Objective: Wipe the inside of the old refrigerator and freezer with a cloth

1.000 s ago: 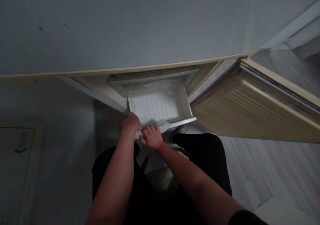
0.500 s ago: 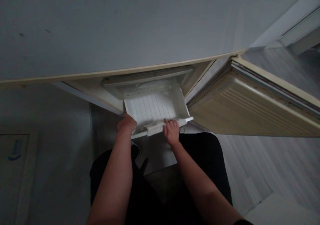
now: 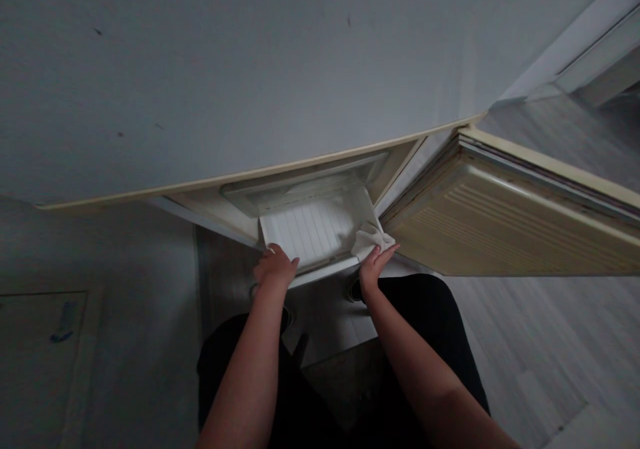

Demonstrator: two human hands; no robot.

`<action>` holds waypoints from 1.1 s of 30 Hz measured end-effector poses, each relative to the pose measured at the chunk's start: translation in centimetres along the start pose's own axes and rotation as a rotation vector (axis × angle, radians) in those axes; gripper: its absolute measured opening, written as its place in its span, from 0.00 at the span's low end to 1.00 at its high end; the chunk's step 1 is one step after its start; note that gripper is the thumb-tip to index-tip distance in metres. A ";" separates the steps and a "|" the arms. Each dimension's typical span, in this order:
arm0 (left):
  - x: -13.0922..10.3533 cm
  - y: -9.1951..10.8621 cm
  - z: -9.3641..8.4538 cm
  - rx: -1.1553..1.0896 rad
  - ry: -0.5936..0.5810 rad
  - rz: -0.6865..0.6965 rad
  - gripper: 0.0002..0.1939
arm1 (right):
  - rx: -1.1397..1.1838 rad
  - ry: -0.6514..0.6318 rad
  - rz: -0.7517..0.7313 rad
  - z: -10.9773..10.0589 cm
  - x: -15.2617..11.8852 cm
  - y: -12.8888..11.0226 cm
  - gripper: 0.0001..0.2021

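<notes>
A white ribbed drawer (image 3: 305, 232) sticks out from the bottom of an open fridge. My left hand (image 3: 275, 269) grips the drawer's front rim near its left corner. My right hand (image 3: 376, 262) presses a white cloth (image 3: 371, 239) against the drawer's front right corner, fingers stretched over it. Below the drawer I see my dark trousers and both forearms.
The fridge's cream top panel (image 3: 225, 69) fills the upper view. Its open door (image 3: 510, 216) hangs to the right, ribbed inner side up. Pale wood-look floor (image 3: 550, 342) lies right; a wall or cabinet panel (image 3: 45, 342) with a blue mark stands left.
My right hand has slid the cloth along the drawer's front rim, from the left-middle to the right corner. My left hand has kept its hold on the left of the rim.
</notes>
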State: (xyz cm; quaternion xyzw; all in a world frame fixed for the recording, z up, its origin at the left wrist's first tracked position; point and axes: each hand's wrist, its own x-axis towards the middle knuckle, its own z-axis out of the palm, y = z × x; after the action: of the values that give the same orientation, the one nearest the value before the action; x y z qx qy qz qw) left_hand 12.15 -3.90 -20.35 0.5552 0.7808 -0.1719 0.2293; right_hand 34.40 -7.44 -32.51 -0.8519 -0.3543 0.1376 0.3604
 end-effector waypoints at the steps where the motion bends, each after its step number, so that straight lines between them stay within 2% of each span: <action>1: -1.2 0.6 0.1 0.039 0.023 0.078 0.36 | 0.020 -0.007 0.010 0.2 -0.7 -0.2 0.37; 3: -3.7 2.0 1.0 0.098 0.088 0.310 0.27 | 0.074 -0.007 0.029 0.4 -1.8 -0.5 0.37; 5: -5.5 3.5 2.3 0.116 0.110 0.460 0.26 | 0.180 0.022 0.087 0.3 -2.3 -0.8 0.36; 7: -6.2 4.7 3.8 0.123 0.109 0.518 0.28 | 0.315 0.063 0.200 0.0 -2.1 -0.8 0.34; 9: -5.9 5.6 4.8 0.132 0.086 0.540 0.27 | 0.405 0.082 0.306 -0.4 -1.9 -0.6 0.30; 12: -4.3 5.9 4.9 0.135 0.064 0.561 0.20 | 0.441 0.020 0.379 -1.4 -2.9 -0.5 0.23; 16: -2.9 4.9 3.3 0.109 0.111 0.583 0.15 | 0.547 -0.156 0.420 -4.3 -6.9 -0.7 0.19; 19: -2.2 4.3 2.1 0.067 0.209 0.579 0.14 | 0.634 -0.256 0.505 -7.1 -8.9 -0.6 0.21; 23: -0.1 5.5 1.2 0.000 0.394 0.593 0.14 | 0.678 -0.292 0.592 -9.5 -8.8 0.4 0.21; 26: 2.4 6.9 0.9 -0.036 0.617 0.606 0.20 | 0.711 -0.334 0.620 -9.6 -8.1 1.0 0.20; 28: 4.4 7.3 0.7 -0.052 0.725 0.609 0.23 | 0.758 -0.354 0.670 -9.1 -8.0 0.9 0.19; 30: 6.5 7.1 0.6 -0.065 0.754 0.669 0.23 | 0.824 -0.368 0.747 -8.4 -8.1 0.5 0.20; 33: 8.6 6.4 0.2 -0.077 0.713 0.847 0.25 | 0.883 -0.389 0.827 -7.5 -8.2 -0.6 0.22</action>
State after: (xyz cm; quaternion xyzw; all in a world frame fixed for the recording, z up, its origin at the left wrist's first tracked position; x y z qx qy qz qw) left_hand 15.86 4.86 -25.31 0.8357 0.5243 0.1624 0.0202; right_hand 31.93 -16.76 -27.01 -0.6488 0.0352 0.5509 0.5238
